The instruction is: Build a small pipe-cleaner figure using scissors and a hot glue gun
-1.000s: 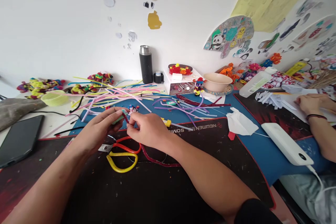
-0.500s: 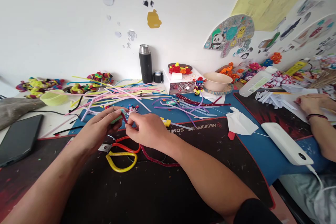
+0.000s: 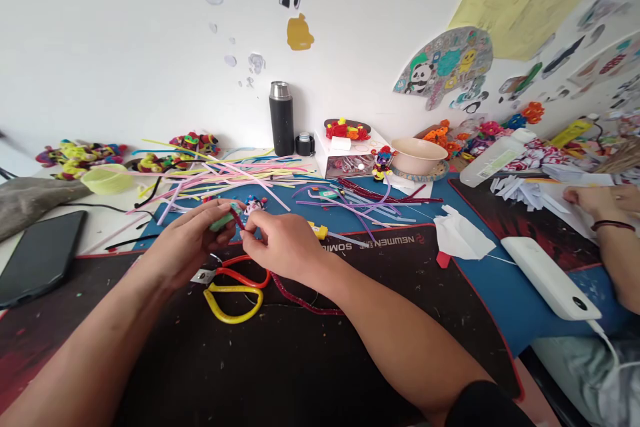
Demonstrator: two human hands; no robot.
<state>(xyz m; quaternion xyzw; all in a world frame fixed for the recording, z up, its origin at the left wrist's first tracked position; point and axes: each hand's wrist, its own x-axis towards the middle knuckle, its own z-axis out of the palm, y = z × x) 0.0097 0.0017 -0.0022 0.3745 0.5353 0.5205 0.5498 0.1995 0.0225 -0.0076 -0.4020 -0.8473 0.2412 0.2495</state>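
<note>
Black desk mat (image 3: 215, 373) across near side. Pastel pipe cleaners (image 3: 240, 179) in loose heap, far left. Black phone (image 3: 45, 257) at left edge. Right hand (image 3: 283, 243) over mat's far part, fingertips closed in pinch. Left hand (image 3: 193, 237) just left of it, fingers curled, gripping. Scissors (image 3: 233, 317) with red and yellow handles, nearer than hands. Green piece (image 3: 223, 219) in left hand's grip. Short dark-red pipe cleaner (image 3: 237, 217) between hands, against green piece, pinched by right fingertips.
</note>
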